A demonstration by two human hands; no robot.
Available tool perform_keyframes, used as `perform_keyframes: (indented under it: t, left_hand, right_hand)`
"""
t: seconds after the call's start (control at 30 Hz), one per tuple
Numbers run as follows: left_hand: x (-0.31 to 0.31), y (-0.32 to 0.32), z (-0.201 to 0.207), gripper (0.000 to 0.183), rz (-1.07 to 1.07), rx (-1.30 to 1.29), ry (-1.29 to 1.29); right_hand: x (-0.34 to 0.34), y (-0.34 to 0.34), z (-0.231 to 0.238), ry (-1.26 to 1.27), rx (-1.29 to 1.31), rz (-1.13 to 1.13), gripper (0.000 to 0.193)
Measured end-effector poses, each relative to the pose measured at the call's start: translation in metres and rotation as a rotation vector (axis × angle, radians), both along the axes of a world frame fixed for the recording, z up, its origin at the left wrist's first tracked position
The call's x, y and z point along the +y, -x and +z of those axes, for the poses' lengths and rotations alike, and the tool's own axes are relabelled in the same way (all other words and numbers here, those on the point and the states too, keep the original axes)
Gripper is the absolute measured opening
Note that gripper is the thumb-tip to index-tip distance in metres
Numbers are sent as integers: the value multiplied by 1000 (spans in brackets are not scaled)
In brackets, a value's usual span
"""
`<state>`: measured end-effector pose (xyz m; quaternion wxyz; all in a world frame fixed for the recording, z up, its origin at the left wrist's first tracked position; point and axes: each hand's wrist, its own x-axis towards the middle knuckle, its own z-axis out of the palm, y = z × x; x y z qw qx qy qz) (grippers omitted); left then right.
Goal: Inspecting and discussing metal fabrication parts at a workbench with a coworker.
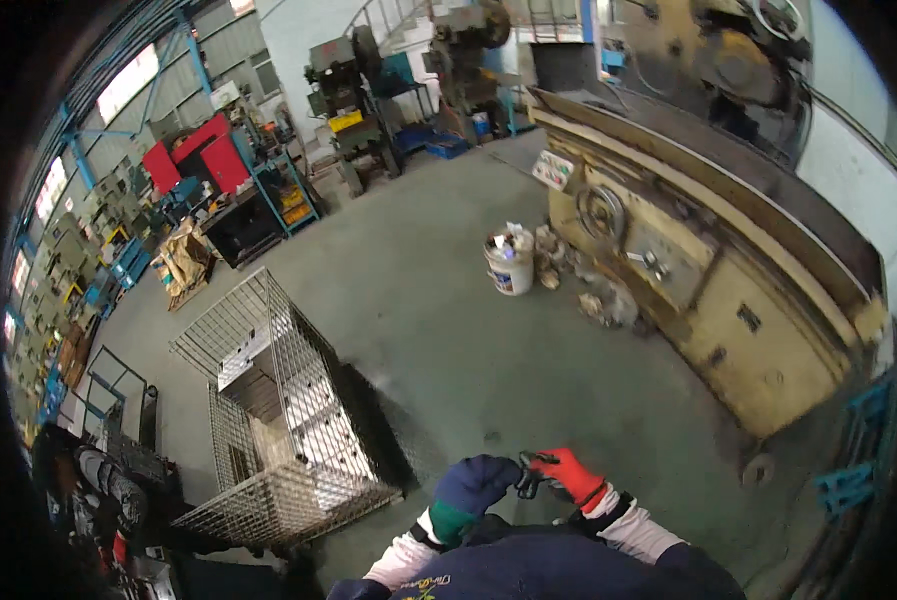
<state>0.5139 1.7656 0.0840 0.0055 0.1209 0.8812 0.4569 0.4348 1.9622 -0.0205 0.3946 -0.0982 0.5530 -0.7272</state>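
My left hand (476,484) is in a dark blue glove with a green cuff, low in the middle of the view. Its shape is rounded and closed, its fingertips turned away and hidden. Close on its right is my right hand (571,474), in a red glove with bent fingers. Between the two hands sits a small black thing (528,476), its kind too unclear to name. The right fingers close on it, and the left hand meets its other side. Both hands are in front of my body, above the green floor.
Left of me stands a wire mesh cage (313,400) with metal sheets inside. A white bucket (509,262) of rubbish and crumpled plastic bags (608,303) lie beside a long beige machine (708,270). A flat cart (118,400) and a red cabinet (213,160) are further left.
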Motion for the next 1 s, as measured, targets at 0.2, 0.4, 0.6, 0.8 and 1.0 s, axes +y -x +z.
perform_keyframes:
  t: [0.2, 0.4, 0.6, 0.8, 1.0]
  left_hand:
    - [-87, 159, -58, 22, 274, -48, 33]
    - [-203, 304, -45, 24, 263, 141, -58]
    - [-333, 453, -31, 23, 372, 196, -63]
    - [-479, 583, -46, 28, 489, 168, -215]
    - [-676, 669, -10, 34, 645, -14, -269]
  right_hand:
    - [-102, 185, 35, -133, 298, 106, 16]
    - [-207, 341, 38, -284, 377, 145, 14]
    - [-342, 507, 59, -262, 130, 173, 14]
    - [-508, 669, 27, -244, 498, 316, 17]
    - [-746, 787, 62, -159, 574, 491, 11]
